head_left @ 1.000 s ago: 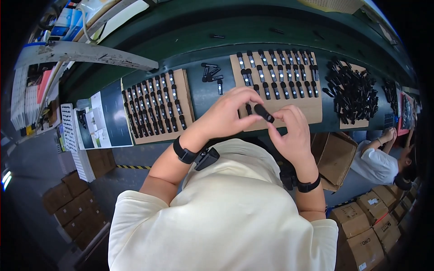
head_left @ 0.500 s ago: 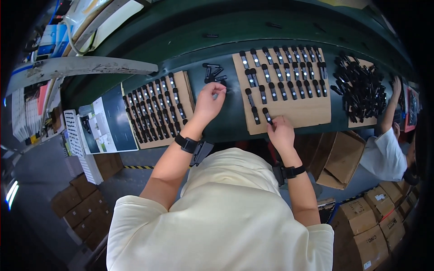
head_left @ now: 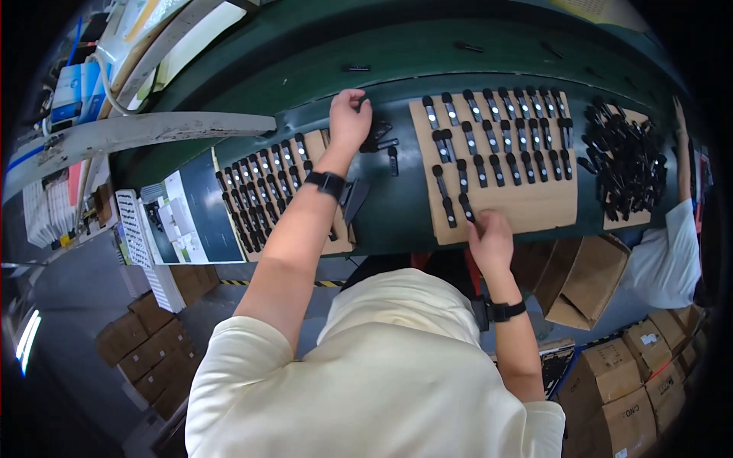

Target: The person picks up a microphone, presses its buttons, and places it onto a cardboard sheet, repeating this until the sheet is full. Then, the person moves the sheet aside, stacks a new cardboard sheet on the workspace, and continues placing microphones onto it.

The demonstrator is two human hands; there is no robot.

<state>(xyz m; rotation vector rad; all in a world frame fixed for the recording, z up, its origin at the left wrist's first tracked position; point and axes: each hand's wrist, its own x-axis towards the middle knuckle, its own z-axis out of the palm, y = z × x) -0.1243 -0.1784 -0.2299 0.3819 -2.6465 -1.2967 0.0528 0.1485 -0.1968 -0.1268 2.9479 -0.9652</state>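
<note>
Small black clip-on microphones with round foam tips and a pale dot lie in rows on a brown cardboard sheet [head_left: 527, 210] in front of me. My right hand [head_left: 490, 240] is at the sheet's near edge, fingers closed on the lower end of the nearest microphone [head_left: 466, 208]. My left hand [head_left: 350, 126] is raised over the far side of the bench, fingers curled towards the thumb. Something dark shows between them, too small to make out. Beside that wrist lie several loose black microphones [head_left: 392, 162].
On the left, a second cardboard sheet [head_left: 340, 237] carries more rows, partly under my left forearm. A heap of black microphones [head_left: 626, 164] lies at the right, near another person's arm [head_left: 682, 164]. A grey metal arm [head_left: 191, 124] juts in from the left. Open carton [head_left: 584, 278] below the bench.
My left hand has moved away from me and slightly left, off the loose microphones. My right hand stays at the same microphone. The whole view has shifted slightly.
</note>
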